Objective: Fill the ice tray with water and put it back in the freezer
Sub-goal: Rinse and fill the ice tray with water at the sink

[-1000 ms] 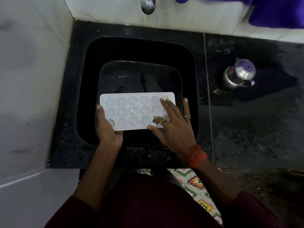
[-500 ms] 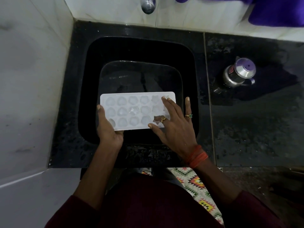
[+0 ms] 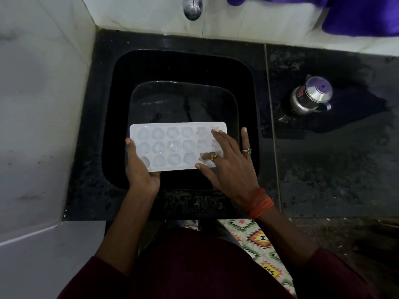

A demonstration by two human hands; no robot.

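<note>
Clasping ice tray (image 3: 172,145) by near-left corner

Runs lengthwise left to right, over near part of sink (image 3: 248,87). Pinched by left hand (image 3: 140,169); steadied at right end under right hand (image 3: 228,167), fingers straight. Probably needs moving far, toward tap (image 3: 192,7).

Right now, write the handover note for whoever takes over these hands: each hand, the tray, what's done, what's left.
Left hand: grips the ice tray at its left end, thumb on top.
Right hand: straight fingers rest on the tray's right end.
Tray: held over the sink, in front of the tap; no water running.
Done: tray is at the sink; whether its cells hold water is unclear.
Left: fill if needed, then carry to the freezer, out of view.
</note>
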